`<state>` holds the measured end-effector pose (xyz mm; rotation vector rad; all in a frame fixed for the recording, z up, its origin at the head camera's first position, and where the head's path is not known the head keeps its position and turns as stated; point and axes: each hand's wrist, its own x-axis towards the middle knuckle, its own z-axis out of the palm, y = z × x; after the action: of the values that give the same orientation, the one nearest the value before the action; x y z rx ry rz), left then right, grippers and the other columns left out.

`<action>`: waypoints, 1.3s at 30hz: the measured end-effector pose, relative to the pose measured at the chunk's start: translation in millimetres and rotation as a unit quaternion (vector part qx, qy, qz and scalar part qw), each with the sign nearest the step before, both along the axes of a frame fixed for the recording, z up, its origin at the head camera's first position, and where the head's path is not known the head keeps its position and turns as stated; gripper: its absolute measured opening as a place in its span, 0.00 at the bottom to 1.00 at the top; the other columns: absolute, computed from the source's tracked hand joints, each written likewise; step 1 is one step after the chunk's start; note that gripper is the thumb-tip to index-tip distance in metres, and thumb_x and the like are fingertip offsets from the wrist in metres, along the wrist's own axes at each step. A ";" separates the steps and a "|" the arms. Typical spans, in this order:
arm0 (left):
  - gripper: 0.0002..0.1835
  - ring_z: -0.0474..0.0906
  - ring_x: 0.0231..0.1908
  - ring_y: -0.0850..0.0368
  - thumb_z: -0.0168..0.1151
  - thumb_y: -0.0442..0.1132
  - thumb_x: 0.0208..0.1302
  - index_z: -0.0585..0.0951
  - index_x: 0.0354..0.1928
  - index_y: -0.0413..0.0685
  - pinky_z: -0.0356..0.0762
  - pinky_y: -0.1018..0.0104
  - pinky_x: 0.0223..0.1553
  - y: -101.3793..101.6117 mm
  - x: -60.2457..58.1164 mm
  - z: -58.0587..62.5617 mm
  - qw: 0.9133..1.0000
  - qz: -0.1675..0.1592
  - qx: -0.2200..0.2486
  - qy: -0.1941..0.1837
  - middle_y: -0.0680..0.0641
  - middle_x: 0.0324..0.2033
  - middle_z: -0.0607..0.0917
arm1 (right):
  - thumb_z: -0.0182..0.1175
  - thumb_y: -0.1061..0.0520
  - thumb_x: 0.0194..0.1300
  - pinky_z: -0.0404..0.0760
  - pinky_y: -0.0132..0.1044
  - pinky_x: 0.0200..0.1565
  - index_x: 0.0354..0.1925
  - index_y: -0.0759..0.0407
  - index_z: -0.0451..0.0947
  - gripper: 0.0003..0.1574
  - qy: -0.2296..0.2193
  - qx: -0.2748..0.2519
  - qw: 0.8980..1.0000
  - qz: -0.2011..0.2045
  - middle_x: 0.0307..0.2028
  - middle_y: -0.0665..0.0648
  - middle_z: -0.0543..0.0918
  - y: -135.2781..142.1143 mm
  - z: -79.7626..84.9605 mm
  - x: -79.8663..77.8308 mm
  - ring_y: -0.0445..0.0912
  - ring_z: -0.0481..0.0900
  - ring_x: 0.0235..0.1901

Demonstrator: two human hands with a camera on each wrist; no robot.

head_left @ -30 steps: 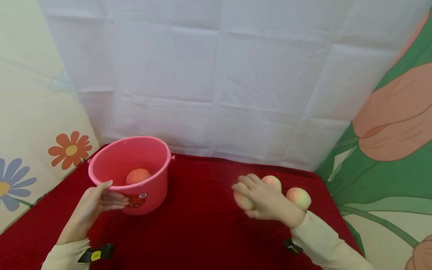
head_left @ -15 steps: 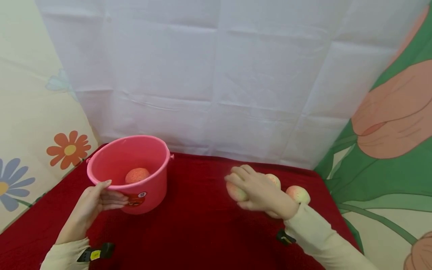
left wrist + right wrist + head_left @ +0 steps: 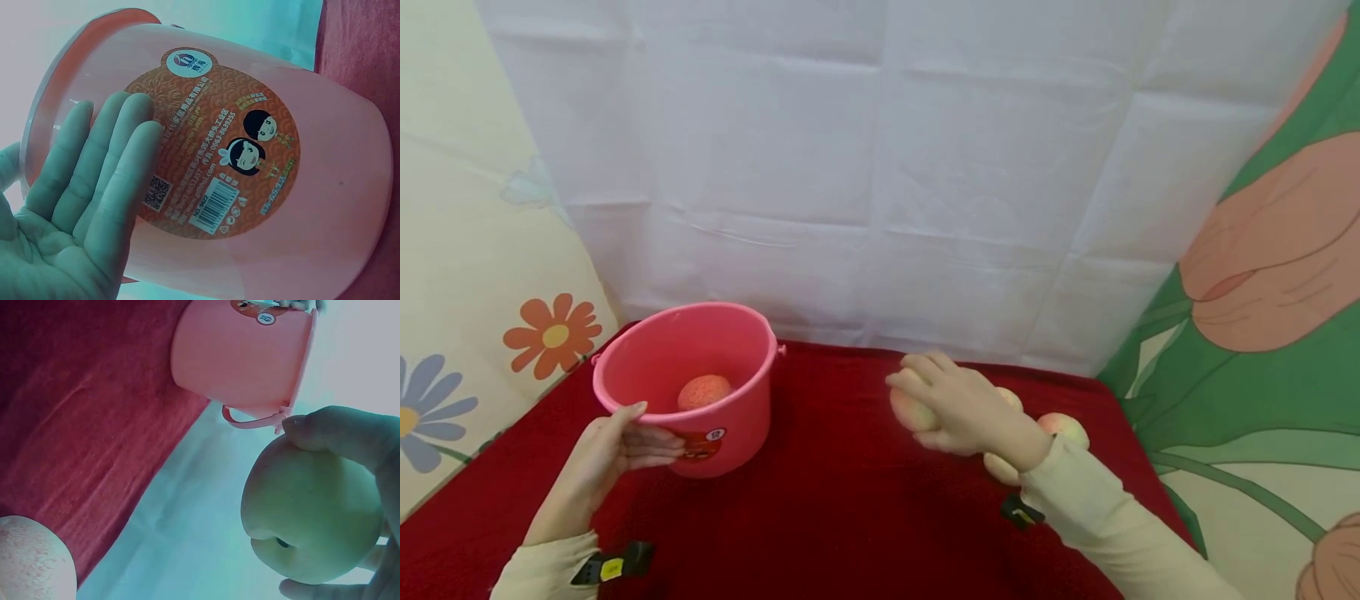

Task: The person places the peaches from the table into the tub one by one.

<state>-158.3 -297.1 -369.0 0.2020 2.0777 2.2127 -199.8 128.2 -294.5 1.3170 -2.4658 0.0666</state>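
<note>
My left hand (image 3: 597, 462) holds the near rim of a pink bucket (image 3: 741, 429), its thumb over the edge and its fingers along the outside. The left wrist view shows those fingers against the bucket's orange printed label (image 3: 212, 144). Inside the bucket rests a reddish peach (image 3: 705, 392). To the right, my right hand (image 3: 958, 408) grips a pale pink-and-yellow peach (image 3: 312, 512) with thumb and fingers curled round it, lifted off the cloth. Partly hidden by that wrist lie a peach (image 3: 1011, 397) behind and another peach (image 3: 1000, 469) in front.
A further peach (image 3: 1066, 429) lies to the right of the right wrist. Dark red cloth (image 3: 820, 500) covers the table. A white sheet (image 3: 850, 167) hangs behind it, and the side hangings carry printed flowers (image 3: 553, 336).
My right hand has raised its peach and carried it left towards the bucket, uncovering a peach below the wrist. The left hand and bucket have stayed in place.
</note>
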 end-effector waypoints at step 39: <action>0.26 0.84 0.30 0.51 0.36 0.45 0.73 0.85 0.30 0.50 0.81 0.60 0.33 0.5 0.4 -0.7 1.000 0.000 0.003 0.002 0.47 0.27 0.86 | 0.68 0.49 0.41 0.80 0.39 0.24 0.55 0.52 0.70 0.40 0.039 -0.002 0.999 0.005 0.51 0.58 0.71 -26.8 35.8 -22.0 0.52 0.70 0.50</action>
<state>-157.9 -296.5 -369.7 0.2071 2.0736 2.2215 -221.9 101.4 -258.7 1.3049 -2.3931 0.0236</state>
